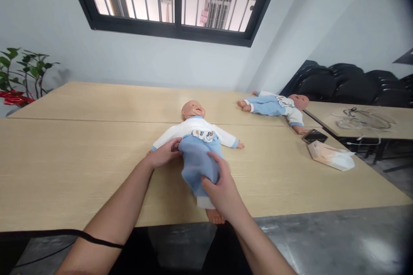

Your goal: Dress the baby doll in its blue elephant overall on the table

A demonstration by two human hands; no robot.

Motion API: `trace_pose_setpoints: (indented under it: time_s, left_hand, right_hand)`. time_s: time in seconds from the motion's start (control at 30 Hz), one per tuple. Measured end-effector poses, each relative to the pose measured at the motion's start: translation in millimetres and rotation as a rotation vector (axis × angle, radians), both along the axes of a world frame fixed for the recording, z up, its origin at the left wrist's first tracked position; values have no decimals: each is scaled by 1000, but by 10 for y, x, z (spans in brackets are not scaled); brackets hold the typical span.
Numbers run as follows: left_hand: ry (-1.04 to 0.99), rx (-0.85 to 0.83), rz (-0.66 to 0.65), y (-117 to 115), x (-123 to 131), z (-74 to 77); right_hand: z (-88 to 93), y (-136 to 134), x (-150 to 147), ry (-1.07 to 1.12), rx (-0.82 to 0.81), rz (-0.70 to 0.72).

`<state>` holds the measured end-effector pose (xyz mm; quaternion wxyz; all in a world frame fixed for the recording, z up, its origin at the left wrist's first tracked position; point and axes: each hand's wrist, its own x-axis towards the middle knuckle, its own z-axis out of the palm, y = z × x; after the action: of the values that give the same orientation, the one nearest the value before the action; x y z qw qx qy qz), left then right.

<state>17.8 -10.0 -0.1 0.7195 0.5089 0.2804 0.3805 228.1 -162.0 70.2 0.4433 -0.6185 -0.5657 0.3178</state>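
Note:
A baby doll (pixel 193 110) lies on its back on the table, head away from me, arms spread. It wears a white top (pixel 180 130) with blue cuffs and light blue trousers (pixel 196 161) with a cartoon face patch at the waist. My left hand (pixel 165 153) is closed at the side of the waist, its fingertips on the blue cloth. My right hand (pixel 223 184) grips the trouser leg lower down, thumb and fingers around it. One bare foot (pixel 215 216) shows below the white trouser cuff, at the table's front edge; the other foot is hidden.
A second doll (pixel 271 105) in similar clothes lies at the back right of the table (pixel 80 172). Near it are a dark phone (pixel 314 136) and a tissue box (pixel 325 154). Coiled cables (pixel 364 119) lie on another table. A plant (pixel 27 71) stands at far left.

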Motion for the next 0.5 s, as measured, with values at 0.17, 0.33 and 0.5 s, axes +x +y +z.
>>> trace_pose_setpoints:
  time_s: [0.17,0.33,0.5]
  left_hand:
    - [273,205,234,20,60,-92]
    - [345,374,731,-63,285,-76]
    - [227,438,726,-98,424,-21]
  right_hand:
    - [72,-62,48,-62,0,78]
    - [108,-190,107,-157,-35,135]
    - [56,-294,58,-281,-65,144]
